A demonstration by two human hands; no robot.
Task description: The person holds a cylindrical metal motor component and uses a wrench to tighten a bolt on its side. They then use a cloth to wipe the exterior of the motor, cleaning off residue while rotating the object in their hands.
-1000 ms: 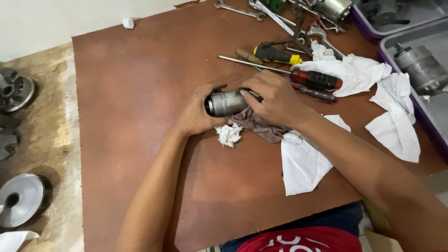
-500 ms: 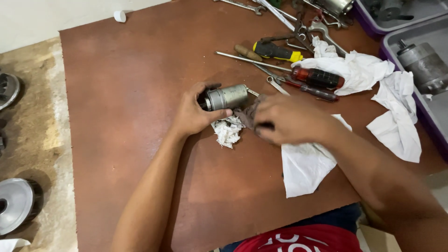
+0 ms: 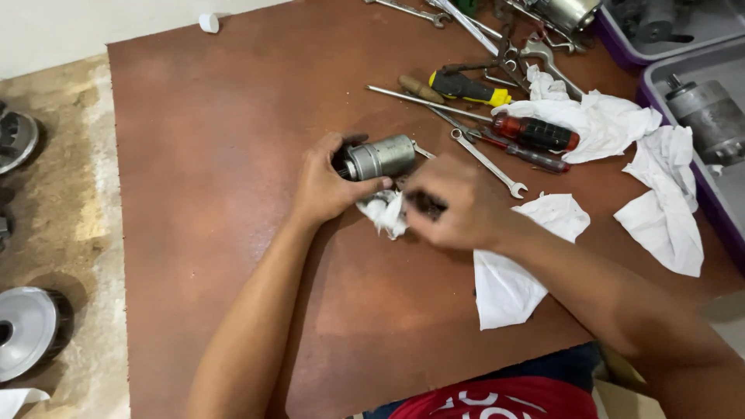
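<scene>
My left hand (image 3: pixel 324 186) grips a small grey metal cylinder (image 3: pixel 380 157), a motor-like part lying on its side on the brown board (image 3: pixel 217 155). My right hand (image 3: pixel 454 206) is blurred just to the right of it, fingers closed around a small dark piece (image 3: pixel 425 203) that I cannot make out. A crumpled white tissue (image 3: pixel 386 211) lies between the two hands, under the cylinder.
Spanners (image 3: pixel 489 161), a yellow-handled screwdriver (image 3: pixel 466 87), a red-handled screwdriver (image 3: pixel 537 133) and pliers lie at the back right. White rags (image 3: pixel 520 268) spread on the right. A purple tray (image 3: pixel 702 155) holds a larger grey motor (image 3: pixel 710 116). Metal discs (image 3: pixel 27 330) sit on the floor at left.
My right hand has come off the cylinder and pulled back toward me with a dark piece. The left hand still holds the cylinder. The camera view has shifted slightly.
</scene>
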